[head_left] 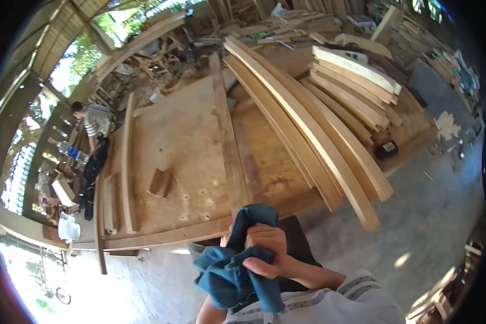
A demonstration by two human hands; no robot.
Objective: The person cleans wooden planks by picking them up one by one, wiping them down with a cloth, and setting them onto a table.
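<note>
a crumpled teal cloth (pixel 221 278) is held up in front of the person's body, by the near edge of the wooden worktable (pixel 186 146). the right hand (pixel 267 245) has its fingers curled over and gripping the bunched fabric, the thumb pressed along it; one thick fold stands up above the knuckles and the rest hangs below. the left forearm (pixel 209 312) rises beneath the cloth, which covers the left hand, so i cannot tell how its fingers stand. behind is a white shirt (pixel 356 302) with dark patterned bands.

on the table, a long plank (pixel 229 140) runs away from the cloth. to its left lie a small brown wood block (pixel 161 182) and a slim curved strip (pixel 128 167); to its right, long curved boards (pixel 313 129) side by side, then a stack of shorter curved pieces (pixel 356 70) and a small black case (pixel 386 150). at the far left, another person (pixel 98 120) in a striped shirt bends near a dark garment (pixel 96 162) and a plastic bottle (pixel 76 153). loose lumber (pixel 291 24) fills the back.
</note>
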